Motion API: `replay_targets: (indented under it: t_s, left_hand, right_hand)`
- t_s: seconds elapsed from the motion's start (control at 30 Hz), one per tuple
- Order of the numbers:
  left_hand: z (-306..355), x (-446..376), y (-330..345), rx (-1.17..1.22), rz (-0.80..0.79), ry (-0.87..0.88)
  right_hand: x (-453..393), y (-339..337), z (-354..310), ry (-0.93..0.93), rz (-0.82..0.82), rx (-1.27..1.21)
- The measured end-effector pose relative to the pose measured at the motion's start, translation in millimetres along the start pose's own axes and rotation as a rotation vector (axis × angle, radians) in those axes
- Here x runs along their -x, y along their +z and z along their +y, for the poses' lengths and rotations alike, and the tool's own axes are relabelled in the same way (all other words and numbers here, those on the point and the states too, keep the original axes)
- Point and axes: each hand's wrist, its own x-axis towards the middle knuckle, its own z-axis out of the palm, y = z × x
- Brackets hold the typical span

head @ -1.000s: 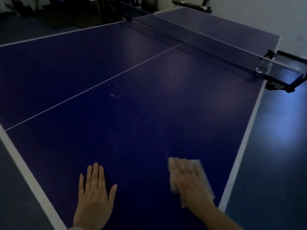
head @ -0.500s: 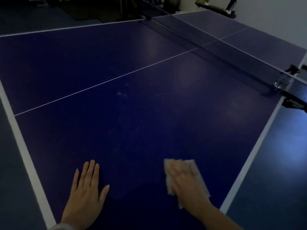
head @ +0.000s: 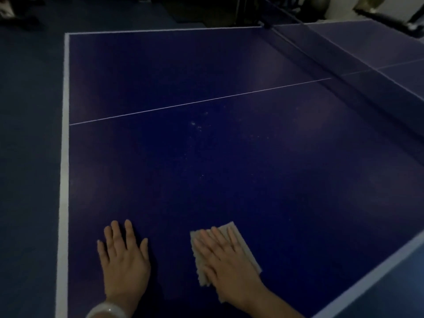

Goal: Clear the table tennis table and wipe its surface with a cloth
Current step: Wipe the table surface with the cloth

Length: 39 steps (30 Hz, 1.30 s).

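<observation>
The dark blue table tennis table (head: 206, 168) fills the view, with a white centre line and white edge bands. A pale folded cloth (head: 246, 246) lies flat on the near part of the table. My right hand (head: 226, 255) presses on the cloth with straight, spread fingers. My left hand (head: 124, 258) rests flat on the bare table surface to the left of the cloth, fingers straight, a pale bracelet at the wrist. Faint whitish specks (head: 197, 125) mark the surface near the centre line.
The net (head: 339, 63) crosses the table at the upper right, with the far half behind it. The table's left end band (head: 65, 157) and near side band (head: 371, 278) border blue floor. Dark furniture stands at the back of the dim room.
The view has swung left, so the table's left end edge now shows and the net clamp has left the frame. My right hand with the cloth has slid slightly left, toward my left hand.
</observation>
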Motion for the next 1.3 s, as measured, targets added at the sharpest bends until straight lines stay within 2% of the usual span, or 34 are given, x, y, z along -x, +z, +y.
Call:
replay_targets:
  t_s: [0.03,0.07,0.17,0.23,0.3,0.33,0.4,0.47,0.53,0.6,0.67,0.73,0.77,0.83,0.97,1.07,1.13,1.2,1.23,1.3]
  left_hand:
    - [4,0,2,0.004,0.009,-0.031]
    - [5,0,3,0.005,0.017,-0.049]
    - [7,1,5,0.010,0.034,-0.060]
    - [5,0,5,0.006,0.035,-0.065]
    - [5,-1,6,0.014,0.034,-0.068]
    - [5,-2,6,0.021,0.036,-0.069]
    - [4,-1,6,0.026,0.039,-0.071]
    - [3,-1,6,0.019,0.039,-0.070]
    - [1,-1,6,0.012,0.044,-0.069]
    - [1,-2,7,0.018,0.048,-0.074]
    - [2,-2,7,0.029,0.046,-0.073]
    - [3,-1,6,0.022,0.040,-0.073]
    - [3,-1,6,0.017,0.041,-0.074]
    - [2,-2,5,0.014,0.041,-0.078]
    - [2,-2,3,0.005,0.028,-0.066]
    - [3,-1,2,-0.008,0.021,-0.071]
    - [3,0,2,-0.012,0.020,-0.078]
    - [3,0,2,-0.008,0.021,-0.080]
    - [3,0,1,-0.011,0.019,-0.078]
    - [3,0,-1,-0.013,0.017,-0.079]
  right_hand:
    - [1,-4,22,0.002,-0.048,0.034]
    - [2,-9,45,0.085,-0.083,0.045]
    - [0,-29,97,0.590,0.077,0.044]
    - [-5,-28,96,0.764,0.063,-0.027]
    - [-16,-22,69,0.716,0.002,-0.118]
    - [-22,-16,52,0.608,-0.012,-0.143]
    - [-33,-6,16,0.272,-0.005,-0.085]
    - [-46,-6,8,-0.023,0.036,-0.037]
    - [-68,-13,29,-0.101,0.017,0.036]
    - [-86,-22,65,0.094,0.002,0.030]
    - [-92,-32,93,0.434,0.088,-0.053]
    - [-90,-30,92,0.655,0.094,-0.172]
    - [-87,-26,80,0.680,0.073,-0.180]
    - [-82,-14,40,0.575,0.059,-0.166]
    - [-100,2,-31,0.102,0.190,-0.145]
    - [-146,-13,-16,-0.078,0.027,0.023]
    - [-170,-28,17,0.044,-0.026,0.009]
    - [-174,-41,54,0.328,0.079,-0.047]
    - [-168,-43,67,0.456,0.089,-0.072]
    - [-145,-35,70,0.597,0.060,-0.169]
